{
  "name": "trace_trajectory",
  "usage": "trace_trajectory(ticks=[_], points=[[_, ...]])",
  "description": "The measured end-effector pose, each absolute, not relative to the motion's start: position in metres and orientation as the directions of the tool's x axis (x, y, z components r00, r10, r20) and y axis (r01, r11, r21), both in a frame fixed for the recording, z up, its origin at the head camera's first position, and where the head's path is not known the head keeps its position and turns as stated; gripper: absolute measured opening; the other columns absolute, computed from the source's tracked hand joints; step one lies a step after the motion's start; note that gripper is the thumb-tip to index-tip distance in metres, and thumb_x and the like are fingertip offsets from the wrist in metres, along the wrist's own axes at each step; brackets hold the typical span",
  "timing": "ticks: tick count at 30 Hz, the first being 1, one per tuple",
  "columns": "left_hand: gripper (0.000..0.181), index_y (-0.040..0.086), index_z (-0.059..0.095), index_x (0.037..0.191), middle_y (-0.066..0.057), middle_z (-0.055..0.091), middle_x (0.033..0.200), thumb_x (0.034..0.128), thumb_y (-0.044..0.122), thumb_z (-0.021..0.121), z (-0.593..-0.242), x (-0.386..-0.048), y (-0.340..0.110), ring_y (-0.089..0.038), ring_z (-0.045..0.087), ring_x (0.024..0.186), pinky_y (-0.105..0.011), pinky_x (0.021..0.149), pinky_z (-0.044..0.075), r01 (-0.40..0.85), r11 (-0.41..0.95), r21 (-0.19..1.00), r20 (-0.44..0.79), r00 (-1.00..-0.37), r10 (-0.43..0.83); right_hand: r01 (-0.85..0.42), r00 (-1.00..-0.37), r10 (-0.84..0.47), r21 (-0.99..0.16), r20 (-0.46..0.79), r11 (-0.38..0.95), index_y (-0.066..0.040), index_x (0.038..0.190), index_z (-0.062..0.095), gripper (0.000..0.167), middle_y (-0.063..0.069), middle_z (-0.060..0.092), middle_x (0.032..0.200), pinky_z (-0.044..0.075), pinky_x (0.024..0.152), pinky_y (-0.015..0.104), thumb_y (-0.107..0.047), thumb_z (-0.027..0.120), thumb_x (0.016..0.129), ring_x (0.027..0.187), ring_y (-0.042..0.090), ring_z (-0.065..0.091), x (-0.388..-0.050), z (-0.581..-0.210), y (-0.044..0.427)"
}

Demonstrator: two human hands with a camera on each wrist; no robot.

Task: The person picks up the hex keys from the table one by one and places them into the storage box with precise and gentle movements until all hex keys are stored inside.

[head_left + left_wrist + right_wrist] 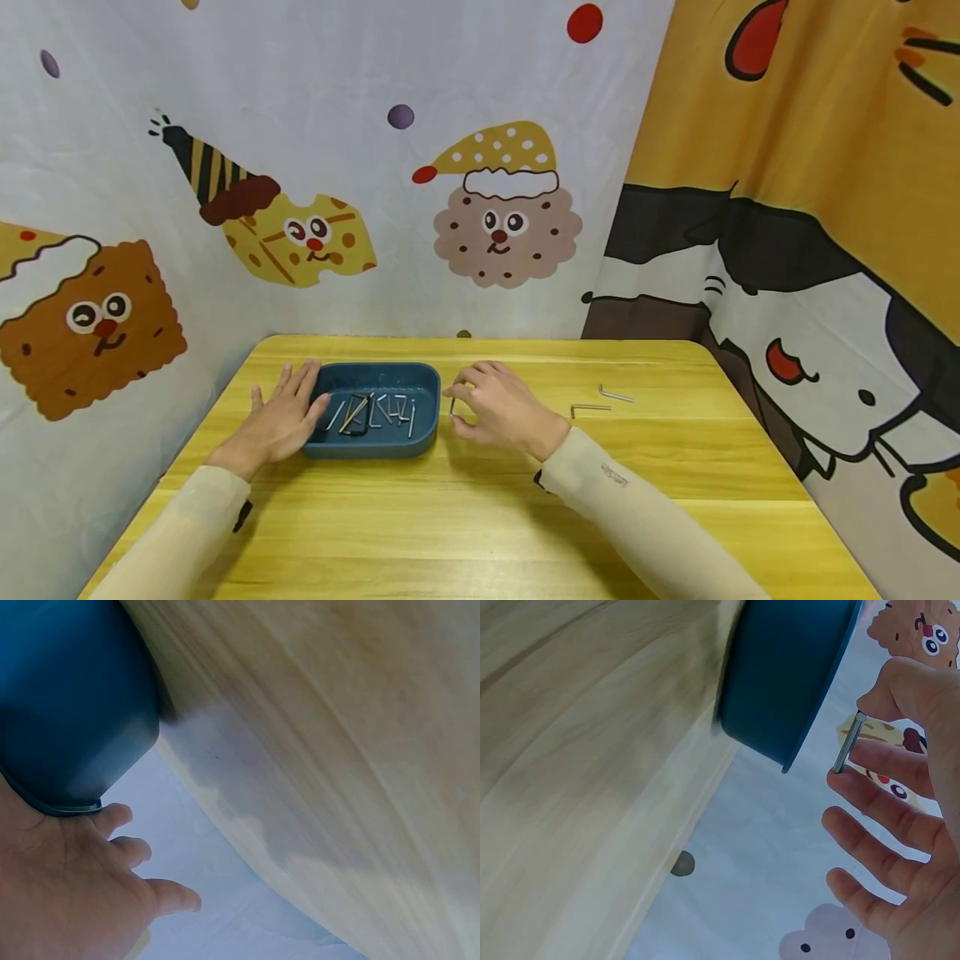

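Note:
A dark blue tray (372, 452) stands on the table, with several hex keys (375, 410) lying loose inside it, some silver, some black and one brassy. My left hand (281, 417) rests against the tray's left rim with its fingers straight and spread. Just to the right of the tray, my right hand (504, 408) pinches a small silver hex key (847, 744) between the thumb and fingertips. In the right wrist view this key is apart from the tray wall. The ring and little fingers are held off it.
Two more hex keys, one silver (617, 394) and one darker (591, 407), lie on the wooden table (480, 533) to the right of my right hand. A printed curtain (337, 125) hangs behind the table's far edge and along its sides.

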State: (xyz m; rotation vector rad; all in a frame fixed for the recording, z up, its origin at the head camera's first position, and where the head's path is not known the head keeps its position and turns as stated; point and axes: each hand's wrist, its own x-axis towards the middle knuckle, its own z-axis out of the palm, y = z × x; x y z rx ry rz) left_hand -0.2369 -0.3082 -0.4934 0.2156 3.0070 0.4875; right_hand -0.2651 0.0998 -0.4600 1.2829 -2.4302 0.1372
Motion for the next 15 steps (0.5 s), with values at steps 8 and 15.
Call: trace_trajectory(ticks=[8,15], points=[[0.083,0.006,0.005,0.188,-0.029,0.007,0.195,0.1273,0.054,0.033,-0.491,-0.237,-0.309,-0.059,-0.001,0.181,-0.098,0.129,-0.006,0.130,0.937,0.323,-0.058,-0.986,0.157,-0.823,-0.484,-0.788,0.108,0.379,0.558,-0.018,0.133,0.089,0.033,0.002,0.084,0.127,0.064,0.114,0.049,-0.035,0.084,0.105,0.125,0.028,0.078,-0.271,-0.454,0.083],[0.083,0.005,0.006,0.188,-0.028,0.007,0.196,0.1274,0.053,0.036,-0.493,-0.237,-0.308,-0.058,-0.002,0.181,-0.098,0.129,-0.007,0.132,0.935,0.330,-0.062,-0.985,0.161,-0.828,-0.498,-0.786,0.069,0.366,0.557,-0.019,0.134,0.088,0.034,0.003,0.084,0.130,0.062,0.118,0.050,-0.038,0.084,0.107,0.126,0.028,0.077,-0.275,-0.447,0.069]])
